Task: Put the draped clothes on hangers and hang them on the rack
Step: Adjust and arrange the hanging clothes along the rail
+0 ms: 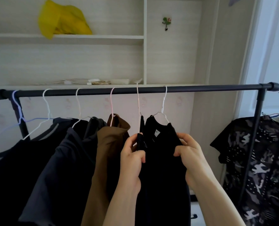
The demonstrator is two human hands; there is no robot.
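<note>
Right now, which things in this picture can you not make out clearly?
Head view only:
- Label inside the black shirt: print too small.
- Left hand and right hand hide the shirt's shoulders.
- Camouflage shirt: cut off by the right edge.
- Small items on the lower shelf: blurred.

I see a matt dark metal rail [184, 88], thin coated wire hangers [164, 110], soft matt black cloth [161, 160], and a glossy yellow plastic bag [63, 20] upper left.
</note>
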